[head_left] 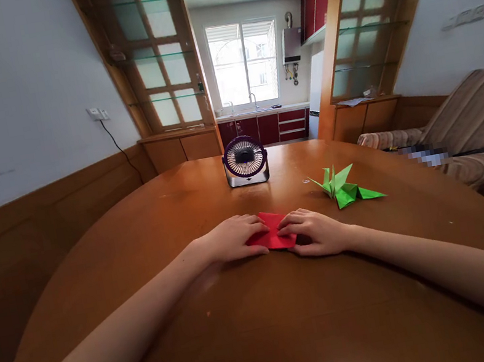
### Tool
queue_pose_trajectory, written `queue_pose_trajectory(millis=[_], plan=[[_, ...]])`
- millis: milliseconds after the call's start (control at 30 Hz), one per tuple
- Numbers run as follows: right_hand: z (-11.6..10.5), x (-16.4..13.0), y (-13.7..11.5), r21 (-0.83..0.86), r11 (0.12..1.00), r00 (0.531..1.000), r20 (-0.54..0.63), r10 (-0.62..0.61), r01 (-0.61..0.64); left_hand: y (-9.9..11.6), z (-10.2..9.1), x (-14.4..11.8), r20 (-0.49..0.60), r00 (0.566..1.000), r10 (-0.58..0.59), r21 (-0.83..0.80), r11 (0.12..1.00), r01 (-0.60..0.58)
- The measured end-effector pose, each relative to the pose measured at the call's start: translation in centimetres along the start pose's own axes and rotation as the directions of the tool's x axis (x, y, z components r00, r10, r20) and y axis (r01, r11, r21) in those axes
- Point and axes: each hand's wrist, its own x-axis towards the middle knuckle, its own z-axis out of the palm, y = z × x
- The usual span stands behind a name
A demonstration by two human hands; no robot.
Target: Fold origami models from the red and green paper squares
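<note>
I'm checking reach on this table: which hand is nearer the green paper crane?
Right. The right hand rests on the red paper, just left of the green paper crane; the left hand lies farther left, beyond that paper.

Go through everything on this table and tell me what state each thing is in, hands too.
Red paper: folded, flat on the table, pressed under both hands.
Left hand: palm down on the paper's left side.
Right hand: palm down on its right side.
Green paper crane: finished, untouched.
Desk fan: upright; whether it runs, cannot tell.
</note>
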Motion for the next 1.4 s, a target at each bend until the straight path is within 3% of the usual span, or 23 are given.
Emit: queue_pose_trajectory(millis=[400, 533, 900, 1133, 1400], plan=[[-0.1, 0.2, -0.1, -0.024, 0.998, 0.998, -0.032, -0.055, 0.055, -0.1, 0.0, -0.2, -0.095, 0.990, 0.107, 0.134, 0.987, -0.094], [-0.3, 0.1, 0.4, -0.016, 0.999, 0.997, -0.069, -0.034, 0.033, -0.2, -0.1, -0.2, -0.054, 0.998, 0.040, 0.120, 0.992, -0.033], [-0.3, -0.4, 2.5, 0.113, 0.984, 0.976, -0.151, 0.158, -0.141, -1.5, -0.2, -0.4, -0.044, 0.989, -0.139, -0.154, 0.979, 0.131], [-0.3, -0.3, 2.1, 0.177, 0.970, 0.963, -0.180, 0.200, -0.169, -1.4, -0.6, -0.5, 0.098, 0.975, -0.202, -0.394, 0.892, 0.224], [-0.1, -0.2, 2.3, 0.103, 0.943, 0.932, -0.151, 0.331, -0.318, -2.2, 0.1, -0.3, 0.104, 0.943, -0.315, -0.377, 0.865, 0.330]])
